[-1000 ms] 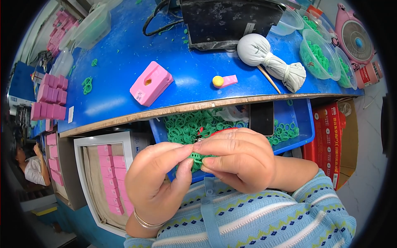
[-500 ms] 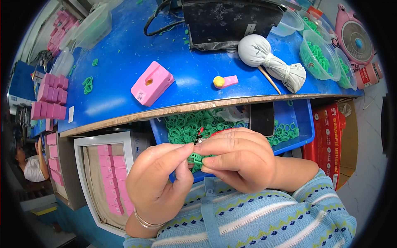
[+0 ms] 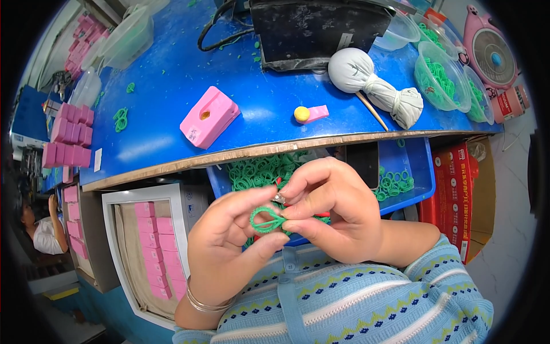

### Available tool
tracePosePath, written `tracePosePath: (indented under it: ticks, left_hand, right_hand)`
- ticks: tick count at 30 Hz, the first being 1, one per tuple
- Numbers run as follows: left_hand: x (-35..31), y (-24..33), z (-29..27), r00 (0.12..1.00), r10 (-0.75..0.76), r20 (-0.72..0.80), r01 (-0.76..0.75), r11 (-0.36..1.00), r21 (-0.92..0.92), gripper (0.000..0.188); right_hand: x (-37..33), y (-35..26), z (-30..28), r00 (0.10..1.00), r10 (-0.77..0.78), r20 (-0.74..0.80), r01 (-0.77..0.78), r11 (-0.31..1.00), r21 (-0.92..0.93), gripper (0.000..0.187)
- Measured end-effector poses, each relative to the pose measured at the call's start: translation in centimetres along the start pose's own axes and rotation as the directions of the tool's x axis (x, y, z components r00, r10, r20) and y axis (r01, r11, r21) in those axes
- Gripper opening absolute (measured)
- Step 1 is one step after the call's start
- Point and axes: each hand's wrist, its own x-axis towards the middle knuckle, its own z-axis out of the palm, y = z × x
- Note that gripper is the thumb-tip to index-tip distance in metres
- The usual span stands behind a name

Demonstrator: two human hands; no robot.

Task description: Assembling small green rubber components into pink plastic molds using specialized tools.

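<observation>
A green ring (image 3: 254, 220) with a beaded-looking band and a narrow stem is pinched by the stem between the thumb and fingers of my right hand (image 3: 338, 209). My left hand (image 3: 226, 243) is around the ring's loop, its thumb below and fingers above, spread apart. Just above the ring, by my right fingertips, a small metal part (image 3: 279, 199) shows with red bits near it; most of it is hidden, and I cannot tell whether it is held. Behind my hands lies a blue tray (image 3: 423, 172) with many green rings (image 3: 258, 172) in it.
On the blue table (image 3: 154, 109) lie a pink block with a hollow (image 3: 220, 123), a yellow-tipped pink piece (image 3: 309, 114) and a tied cloth bag (image 3: 395, 100). Plastic bowls (image 3: 427, 94) stand right. Stacked pink blocks (image 3: 73, 129) are left. An open white-framed box (image 3: 114, 229) sits lower left.
My left hand has loosened from a pinch, and its fingers have spread. The green ring has turned so its loop faces me, still pinched in my right hand.
</observation>
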Motion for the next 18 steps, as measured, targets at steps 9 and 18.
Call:
tracePosePath:
  ticks: [9, 18]
  left_hand:
    - [-0.25, 0.23, -0.4, 0.999, 0.025, 0.027, -0.028, 0.991, 0.128, 0.037]
    - [-0.38, 0.1, -0.16, 0.998, 0.057, 0.009, -0.057, 0.971, 0.232, 0.037]
  right_hand:
    - [0.63, -0.27, -0.49, 0.998, 0.05, 0.035, -0.049, 0.998, -0.044, 0.017]
    - [0.79, 0.09, -0.5, 0.996, -0.062, 0.067, 0.077, 0.968, -0.24, 0.011]
